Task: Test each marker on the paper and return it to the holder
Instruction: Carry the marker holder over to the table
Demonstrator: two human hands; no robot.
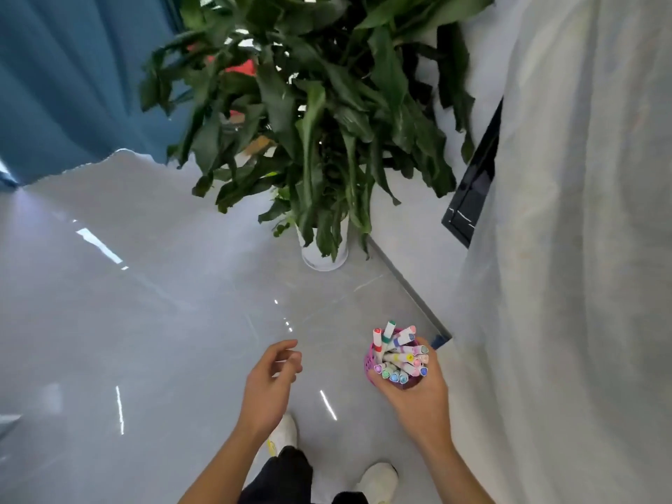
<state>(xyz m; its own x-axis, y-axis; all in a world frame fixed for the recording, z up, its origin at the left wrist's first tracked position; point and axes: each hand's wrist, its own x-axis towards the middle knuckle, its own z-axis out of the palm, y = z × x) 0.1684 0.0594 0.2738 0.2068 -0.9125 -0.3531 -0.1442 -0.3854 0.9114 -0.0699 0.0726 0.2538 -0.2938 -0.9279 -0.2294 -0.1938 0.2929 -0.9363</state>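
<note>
Our right grip (418, 394) curls round the pink holder (370, 362) (left grip (269, 387) loose, empty); a tilt could spill its markers (400, 358).

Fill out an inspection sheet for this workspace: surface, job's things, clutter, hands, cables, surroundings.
Surface: glossy grey floor; no table or paper in view.
Job's things: pink holder packed with capped markers, carried above the floor.
Clutter: nothing seen.
Hands: right hand grips the holder; left hand loosely curled, holding nothing.
Cables: nothing seen.
Surroundings: leafy plant in a white pot, blue curtain, white sheer curtain, dark panel.
</note>
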